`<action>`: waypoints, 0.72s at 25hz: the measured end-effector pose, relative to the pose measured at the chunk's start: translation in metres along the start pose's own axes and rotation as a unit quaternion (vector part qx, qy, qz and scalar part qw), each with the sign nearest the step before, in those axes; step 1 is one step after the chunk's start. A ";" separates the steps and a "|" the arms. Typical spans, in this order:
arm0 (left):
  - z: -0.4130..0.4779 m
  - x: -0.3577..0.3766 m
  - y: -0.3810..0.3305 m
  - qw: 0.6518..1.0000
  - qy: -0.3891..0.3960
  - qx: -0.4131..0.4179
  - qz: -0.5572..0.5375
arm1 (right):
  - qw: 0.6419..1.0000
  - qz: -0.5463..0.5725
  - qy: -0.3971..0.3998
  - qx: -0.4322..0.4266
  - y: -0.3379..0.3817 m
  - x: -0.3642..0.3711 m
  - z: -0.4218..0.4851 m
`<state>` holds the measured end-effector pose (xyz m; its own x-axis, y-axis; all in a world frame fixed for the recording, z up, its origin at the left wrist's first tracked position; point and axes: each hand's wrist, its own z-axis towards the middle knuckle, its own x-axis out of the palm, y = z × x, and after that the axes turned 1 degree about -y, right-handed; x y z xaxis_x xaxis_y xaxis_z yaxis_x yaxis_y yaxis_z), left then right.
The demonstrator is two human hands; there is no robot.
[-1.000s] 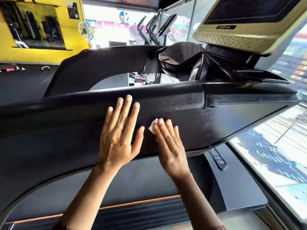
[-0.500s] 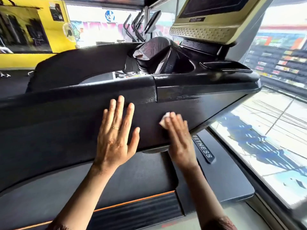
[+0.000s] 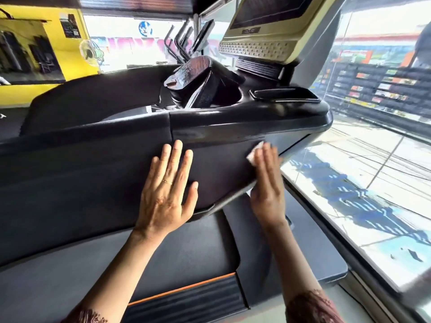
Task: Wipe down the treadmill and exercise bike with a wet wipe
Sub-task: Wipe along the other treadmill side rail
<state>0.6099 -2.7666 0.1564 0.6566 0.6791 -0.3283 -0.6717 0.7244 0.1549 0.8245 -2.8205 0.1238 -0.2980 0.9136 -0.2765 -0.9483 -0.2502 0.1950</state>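
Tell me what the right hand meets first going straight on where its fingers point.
Probably the glossy console rim just above: the right hand presses the wet wipe flat on the treadmill's side panel, pointing up at that overhang. Depth is unclear.

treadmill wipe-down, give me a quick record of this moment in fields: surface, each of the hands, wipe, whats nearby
surface: treadmill, its dark side facing the camera
left hand: flat on the treadmill, fingers straight, ring on one finger
right hand: straight fingers pressing the wipe against the treadmill near its right edge
wipe: white, mostly hidden under the right hand, a corner showing by the fingertips
above: screen
right side: window
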 end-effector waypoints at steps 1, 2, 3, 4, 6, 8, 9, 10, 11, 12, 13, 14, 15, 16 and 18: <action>0.002 0.004 -0.005 1.000 -0.001 -0.001 0.004 | 0.996 0.006 -0.053 0.070 -0.010 -0.007 0.013; 0.002 0.007 -0.010 1.000 -0.004 -0.004 0.008 | 0.988 0.019 -0.094 0.124 -0.012 -0.009 0.021; 0.003 0.009 -0.014 1.000 -0.008 -0.010 0.011 | 0.982 0.031 -0.108 0.152 -0.005 -0.007 0.021; 0.003 0.011 -0.017 1.000 -0.013 -0.017 0.012 | 0.984 0.045 -0.097 0.144 0.006 -0.002 0.014; 0.004 0.014 -0.020 0.999 -0.019 -0.026 0.014 | 0.996 0.076 0.010 0.034 0.028 0.010 -0.016; 0.004 0.015 -0.021 0.999 -0.022 -0.025 0.013 | 0.989 0.095 0.092 -0.058 0.032 0.011 -0.039; 0.004 0.015 -0.020 0.999 -0.024 -0.025 0.012 | 0.990 0.114 0.068 -0.057 0.027 0.005 -0.036; 0.004 0.015 -0.021 0.999 -0.025 -0.026 0.012 | 0.992 0.126 0.007 -0.021 0.020 -0.002 -0.026; 0.004 0.015 -0.021 0.999 -0.025 -0.027 0.014 | 0.989 0.121 -0.067 0.044 0.012 -0.009 -0.010; 0.004 0.015 -0.021 0.999 -0.024 -0.029 0.016 | 0.979 0.108 -0.136 0.108 0.003 -0.016 0.010; 0.004 0.015 -0.022 0.999 -0.025 -0.031 0.015 | 0.967 0.096 -0.177 0.155 -0.005 -0.020 0.028; 0.004 0.015 -0.022 0.999 -0.024 -0.033 0.013 | 0.961 0.087 -0.193 0.178 -0.009 -0.018 0.040; 0.004 0.015 -0.022 0.999 -0.023 -0.034 0.011 | 0.963 0.083 -0.184 0.179 -0.006 -0.013 0.043; 0.004 0.015 -0.022 0.999 -0.022 -0.036 0.010 | 0.972 0.082 -0.155 0.158 0.001 -0.005 0.036; 0.003 0.014 -0.022 0.999 -0.021 -0.035 0.011 | 0.994 0.082 -0.037 0.065 0.020 0.013 -0.002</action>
<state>0.6350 -2.7724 0.1514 0.6543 0.7001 -0.2859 -0.7076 0.7002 0.0952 0.8011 -2.8144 0.1221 -0.4332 0.8867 -0.1616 -0.8646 -0.3581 0.3526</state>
